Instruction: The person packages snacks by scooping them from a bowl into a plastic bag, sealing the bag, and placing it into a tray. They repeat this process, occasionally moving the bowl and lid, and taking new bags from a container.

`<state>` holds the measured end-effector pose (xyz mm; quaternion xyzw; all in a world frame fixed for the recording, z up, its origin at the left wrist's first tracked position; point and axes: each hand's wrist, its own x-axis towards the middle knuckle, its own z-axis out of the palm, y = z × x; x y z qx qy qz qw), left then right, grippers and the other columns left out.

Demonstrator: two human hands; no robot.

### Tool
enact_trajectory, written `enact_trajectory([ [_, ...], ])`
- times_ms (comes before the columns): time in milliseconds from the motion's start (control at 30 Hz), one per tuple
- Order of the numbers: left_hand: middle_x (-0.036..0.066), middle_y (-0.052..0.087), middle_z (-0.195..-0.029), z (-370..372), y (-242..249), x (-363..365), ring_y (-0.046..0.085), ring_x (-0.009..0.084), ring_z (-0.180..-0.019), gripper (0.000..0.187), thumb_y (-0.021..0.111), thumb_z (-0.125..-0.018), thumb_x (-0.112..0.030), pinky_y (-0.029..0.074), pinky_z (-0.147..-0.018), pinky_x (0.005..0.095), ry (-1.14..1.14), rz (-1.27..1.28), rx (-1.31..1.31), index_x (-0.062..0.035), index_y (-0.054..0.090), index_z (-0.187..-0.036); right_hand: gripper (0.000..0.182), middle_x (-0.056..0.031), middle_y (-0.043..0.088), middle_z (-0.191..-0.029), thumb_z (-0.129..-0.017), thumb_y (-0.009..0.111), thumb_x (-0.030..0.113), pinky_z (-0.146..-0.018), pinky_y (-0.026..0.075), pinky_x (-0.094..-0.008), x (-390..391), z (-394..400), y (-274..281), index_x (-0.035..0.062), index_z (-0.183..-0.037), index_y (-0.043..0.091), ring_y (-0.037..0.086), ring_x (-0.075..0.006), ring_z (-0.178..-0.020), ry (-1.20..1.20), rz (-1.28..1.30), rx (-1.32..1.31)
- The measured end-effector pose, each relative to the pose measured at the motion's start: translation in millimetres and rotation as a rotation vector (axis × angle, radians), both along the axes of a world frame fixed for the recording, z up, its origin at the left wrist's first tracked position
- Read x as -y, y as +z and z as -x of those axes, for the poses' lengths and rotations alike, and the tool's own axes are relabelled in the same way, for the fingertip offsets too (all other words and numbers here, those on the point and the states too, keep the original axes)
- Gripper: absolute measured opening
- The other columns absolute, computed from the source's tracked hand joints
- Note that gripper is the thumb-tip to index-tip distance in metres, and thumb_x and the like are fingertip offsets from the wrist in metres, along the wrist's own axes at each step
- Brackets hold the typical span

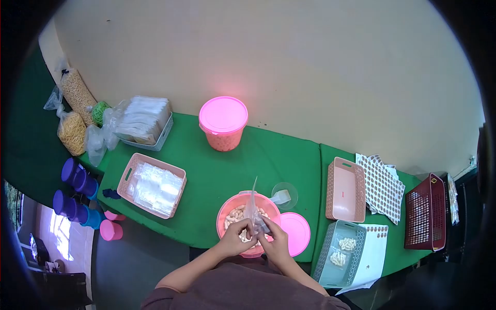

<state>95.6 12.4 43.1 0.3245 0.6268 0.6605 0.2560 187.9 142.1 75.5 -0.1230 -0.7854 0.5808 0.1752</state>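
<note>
A clear plastic bag (251, 211) is pinched between my two hands, its top pointing away from me. My left hand (236, 238) has its fingers closed on the bag's left side. On the other side, my right hand (276, 242) grips it with thumb and fingers. Both hands are over a round pink tub (221, 219) that holds pale, puffed snack pieces (238, 213). To the tub's right lies a pink lid (295, 234). Just behind that is a clear round dish (290, 191) with a white scoop (281, 197) on it.
A lidded pink bucket (223, 126) stands by the wall. Left are a basket of flat clear bags (125, 187) and a basket of white packets (164, 138). Right are a pink basket (345, 213), sticker sheets (383, 186), and a grey-green basket (330, 276) holding two filled bags (338, 258).
</note>
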Motion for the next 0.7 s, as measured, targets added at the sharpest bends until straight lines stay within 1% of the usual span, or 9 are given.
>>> enact_trajectory([
  [233, 0.001, 0.05, -0.073, -10, 10, -6, 0.048, 0.0093, -0.07, 0.02, 0.069, -0.074, -0.002, 0.042, -0.067, 0.0256, 0.043, 0.052, -0.074, -0.0047, 0.05, -0.08, 0.027, -0.0168, 0.068, -0.099, -0.084, 0.06, -0.002, -0.079, 0.053, -0.0332, 0, -2, -6, -0.0024, -0.11, 0.063, 0.068, -0.0244, -0.091, -0.086, -0.119, -0.027],
  [300, 0.01, 0.056, -0.088, -9, 12, -5, 0.058, 0.0184, -0.087, 0.027, 0.072, -0.075, -0.008, 0.048, -0.075, 0.0321, -0.034, 0.163, -0.125, -0.0045, 0.054, -0.095, 0.023, -0.0165, 0.069, -0.095, -0.084, 0.059, -0.003, -0.077, 0.053, -0.0332, -3, -2, -5, -0.0029, -0.107, 0.065, 0.069, -0.0246, -0.088, -0.131, -0.163, -0.039],
  [333, 0.01, 0.056, -0.088, -11, 16, -6, 0.058, 0.0184, -0.087, 0.027, 0.072, -0.075, -0.008, 0.048, -0.075, 0.0321, -0.033, 0.162, -0.125, -0.0045, 0.054, -0.095, 0.026, -0.0178, 0.068, -0.097, -0.083, 0.058, -0.004, -0.079, 0.052, -0.0351, -6, -2, -3, -0.0024, -0.108, 0.064, 0.068, -0.0279, -0.091, -0.128, -0.173, -0.015],
  [367, 0.012, 0.053, -0.101, -13, 22, -9, 0.052, 0.0244, -0.105, 0.038, 0.074, -0.075, -0.011, 0.043, -0.087, 0.0406, 0.14, -0.006, -0.337, -0.0075, 0.052, -0.106, 0.028, -0.019, 0.067, -0.099, -0.082, 0.058, -0.005, -0.08, 0.052, -0.037, -10, -2, 0, -0.0019, -0.109, 0.063, 0.067, -0.0311, -0.093, -0.126, -0.183, 0.008],
  [433, 0.015, 0.049, -0.115, -8, 27, -10, 0.046, 0.0303, -0.123, 0.049, 0.076, -0.074, -0.014, 0.039, -0.1, 0.0491, 0.309, -0.177, -0.545, -0.0105, 0.051, -0.116, 0.026, -0.0181, 0.067, -0.097, -0.082, 0.058, -0.004, -0.079, 0.052, -0.0367, -20, -3, 7, -0.0015, -0.107, 0.064, 0.067, -0.0315, -0.092, -0.012, -0.178, 0.033],
  [500, 0.015, 0.036, -0.132, 2, 22, -3, 0.021, 0.0386, -0.139, 0.071, 0.078, -0.07, -0.02, 0.016, -0.11, 0.0641, 0.119, 0.126, -0.94, -0.0191, 0.043, -0.132, 0.023, -0.0172, 0.067, -0.096, -0.082, 0.058, -0.004, -0.079, 0.052, -0.0364, -20, -4, 8, -0.001, -0.104, 0.065, 0.066, -0.0319, -0.09, 0.101, -0.168, 0.059],
  [533, 0.011, 0.043, -0.13, 3, 16, -4, 0.034, 0.0332, -0.134, 0.074, 0.078, -0.067, -0.022, 0.012, -0.109, 0.0669, 0.116, 0.175, -0.944, -0.0216, 0.044, -0.133, 0.022, -0.0156, 0.067, -0.092, -0.08, 0.061, -0.001, -0.076, 0.05, -0.0368, -20, -5, 7, -0.0008, -0.101, 0.066, 0.065, -0.0311, -0.086, 0.103, -0.206, 0.037],
  [633, 0.007, 0.048, -0.13, 2, 0, -6, 0.041, 0.0284, -0.13, 0.074, 0.078, -0.066, -0.023, 0.012, -0.11, 0.0655, 0.051, 0.105, -0.925, -0.0221, 0.045, -0.132, 0.019, -0.0125, 0.066, -0.083, -0.076, 0.068, 0.005, -0.072, 0.048, -0.0378, -23, -3, 7, -0.0002, -0.095, 0.067, 0.062, -0.0293, -0.078, 0.109, -0.287, -0.014],
  [700, 0.006, 0.051, -0.126, 6, 1, 0, 0.045, 0.0275, -0.127, 0.072, 0.079, -0.066, -0.025, 0.011, -0.111, 0.0641, 0.051, 0.155, -0.944, -0.0214, 0.046, -0.13, 0.024, -0.0106, 0.065, -0.077, -0.07, 0.071, 0.005, -0.072, 0.045, -0.0373, -28, -5, 6, 0.0008, -0.094, 0.069, 0.059, -0.0265, -0.072, -0.093, -0.49, -0.032],
])
